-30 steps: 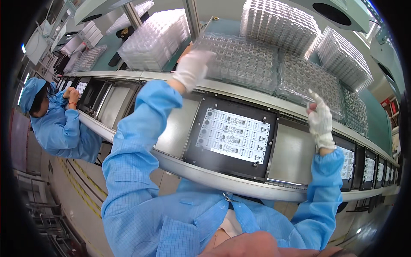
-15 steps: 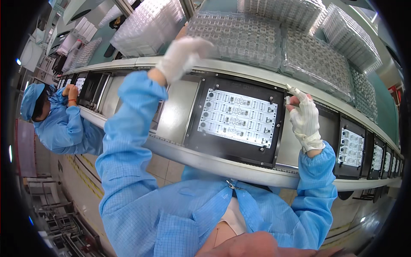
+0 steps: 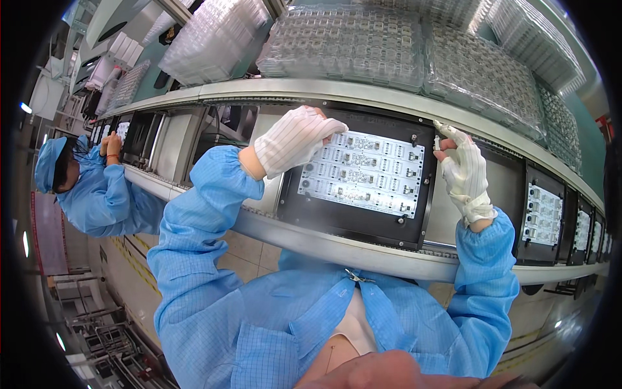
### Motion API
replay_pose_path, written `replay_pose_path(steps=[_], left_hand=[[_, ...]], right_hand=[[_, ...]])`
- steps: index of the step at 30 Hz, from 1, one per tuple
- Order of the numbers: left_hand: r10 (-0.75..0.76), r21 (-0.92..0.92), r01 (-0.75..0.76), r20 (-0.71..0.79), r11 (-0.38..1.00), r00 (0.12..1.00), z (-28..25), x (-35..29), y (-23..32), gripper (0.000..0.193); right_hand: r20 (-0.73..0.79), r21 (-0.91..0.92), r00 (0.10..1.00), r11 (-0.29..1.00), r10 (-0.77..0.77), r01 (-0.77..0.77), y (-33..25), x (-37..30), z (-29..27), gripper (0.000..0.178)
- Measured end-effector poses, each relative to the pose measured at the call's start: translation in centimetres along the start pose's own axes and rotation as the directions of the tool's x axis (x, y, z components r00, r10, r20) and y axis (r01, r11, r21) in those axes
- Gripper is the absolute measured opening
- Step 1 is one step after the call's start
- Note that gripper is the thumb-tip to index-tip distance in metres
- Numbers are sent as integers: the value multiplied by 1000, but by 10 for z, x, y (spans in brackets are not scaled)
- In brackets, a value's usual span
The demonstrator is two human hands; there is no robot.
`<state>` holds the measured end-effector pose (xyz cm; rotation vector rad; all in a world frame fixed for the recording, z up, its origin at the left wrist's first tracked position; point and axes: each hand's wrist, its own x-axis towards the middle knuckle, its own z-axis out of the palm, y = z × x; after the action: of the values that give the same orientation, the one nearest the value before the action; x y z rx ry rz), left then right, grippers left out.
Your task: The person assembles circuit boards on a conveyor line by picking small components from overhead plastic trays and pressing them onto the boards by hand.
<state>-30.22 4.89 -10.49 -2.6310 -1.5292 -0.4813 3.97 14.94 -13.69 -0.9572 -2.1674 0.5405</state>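
A white circuit board panel (image 3: 366, 175) with rows of small components lies in a black frame (image 3: 311, 217) on the conveyor in front of me. Over the panel's far left corner, my left hand (image 3: 297, 141) in a white striped glove has its fingers bent together and pointing down. Whatever those fingertips hold is hidden. Just beyond the frame's right side, my right hand (image 3: 463, 172), also gloved with some fingertips bare, is closed. Between its thumb and fingers sits a small pale part (image 3: 437, 143), too small to name.
Clear plastic trays (image 3: 343, 48) with many pockets are stacked behind the conveyor rail (image 3: 382, 107). More framed panels (image 3: 543, 217) stand along the line at right. On the far left, a co-worker (image 3: 97, 188) in blue works at the same line.
My left hand has come down from beside the trays, nearer to me, to the panel's far left corner. My right hand keeps nearly the same place and pose.
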Motion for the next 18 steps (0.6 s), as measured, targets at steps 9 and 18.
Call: replay_pose_path(steps=[9, 18], left_hand=[[50, 62, -55, 70, 997, 996, -5, 1, 3, 32], [72, 133, -108, 250, 985, 965, -17, 15, 10, 31]], right_hand=[[12, 76, 999, 996, 51, -51, -12, -6, 2, 54], [33, 30, 999, 999, 32, -33, -20, -6, -3, 51]])
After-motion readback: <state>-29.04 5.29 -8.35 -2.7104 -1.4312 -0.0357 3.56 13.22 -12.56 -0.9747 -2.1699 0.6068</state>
